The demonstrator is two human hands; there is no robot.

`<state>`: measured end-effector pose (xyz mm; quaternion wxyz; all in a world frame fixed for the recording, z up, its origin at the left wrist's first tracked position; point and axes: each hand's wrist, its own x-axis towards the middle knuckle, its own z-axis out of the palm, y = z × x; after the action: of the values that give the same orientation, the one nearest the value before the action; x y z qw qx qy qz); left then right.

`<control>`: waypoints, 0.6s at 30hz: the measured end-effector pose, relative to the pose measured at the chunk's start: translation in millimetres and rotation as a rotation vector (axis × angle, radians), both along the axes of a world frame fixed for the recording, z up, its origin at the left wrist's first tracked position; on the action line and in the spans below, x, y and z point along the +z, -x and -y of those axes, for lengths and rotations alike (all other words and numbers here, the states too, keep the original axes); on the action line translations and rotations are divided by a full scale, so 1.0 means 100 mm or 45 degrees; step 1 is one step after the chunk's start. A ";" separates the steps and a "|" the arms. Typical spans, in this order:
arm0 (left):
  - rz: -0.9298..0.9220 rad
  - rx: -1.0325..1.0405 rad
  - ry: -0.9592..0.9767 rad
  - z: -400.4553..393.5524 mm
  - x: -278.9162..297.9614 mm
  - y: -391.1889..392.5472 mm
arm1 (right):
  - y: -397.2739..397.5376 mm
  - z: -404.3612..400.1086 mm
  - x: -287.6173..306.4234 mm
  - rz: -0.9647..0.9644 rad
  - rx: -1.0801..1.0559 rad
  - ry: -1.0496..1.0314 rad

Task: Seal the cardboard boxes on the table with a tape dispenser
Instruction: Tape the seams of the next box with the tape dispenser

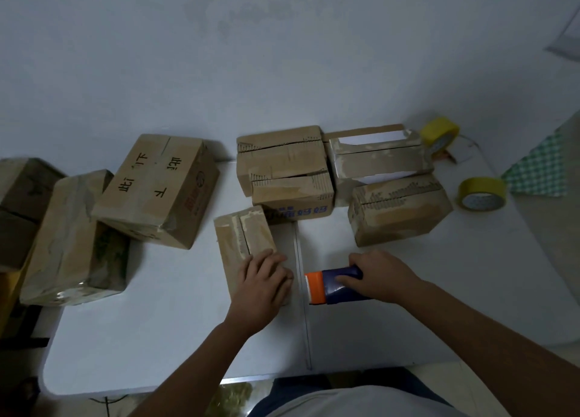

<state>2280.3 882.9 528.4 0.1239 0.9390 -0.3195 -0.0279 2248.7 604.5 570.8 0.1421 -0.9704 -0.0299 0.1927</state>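
Observation:
A small cardboard box (243, 237) lies in the middle of the white table (141, 338), its top flaps meeting in a seam. My left hand (263, 283) rests on the box's near end with fingers spread over it. To the right, my right hand (381, 277) grips the blue and orange tape dispenser (329, 286), which lies on the table beside the box. Other cardboard boxes stand behind: a stack (282, 165) at the centre, one with white inside (376, 156), and one (398, 209) at the right.
Two larger boxes sit on the left, a printed one (157, 190) and a taped one (75, 241). Two yellow tape rolls (439, 134) (481, 194) lie at the right. A green checked cloth (539, 168) covers the far right. The wall rises behind.

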 end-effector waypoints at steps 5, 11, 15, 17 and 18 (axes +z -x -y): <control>0.098 -0.001 -0.006 -0.06 -0.09 0.01 | 0.00 -0.15 -0.01 0.091 -0.029 0.049; 0.112 0.000 -0.011 -0.03 -0.09 0.03 | 0.06 -0.36 -0.17 0.106 -0.111 0.106; 0.126 0.017 0.028 -0.01 -0.08 0.04 | 0.11 -0.11 -0.23 -0.023 -0.262 0.278; 0.122 0.002 0.031 -0.03 -0.08 0.04 | 0.16 0.07 -0.28 -0.105 -0.394 0.256; 0.118 0.005 0.030 -0.03 -0.08 0.03 | 0.19 0.10 -0.32 -0.119 -0.441 0.203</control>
<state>2276.9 885.8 520.6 0.1201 0.9384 -0.3235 0.0197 2229.7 594.7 539.1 0.0969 -0.9592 0.1595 0.2122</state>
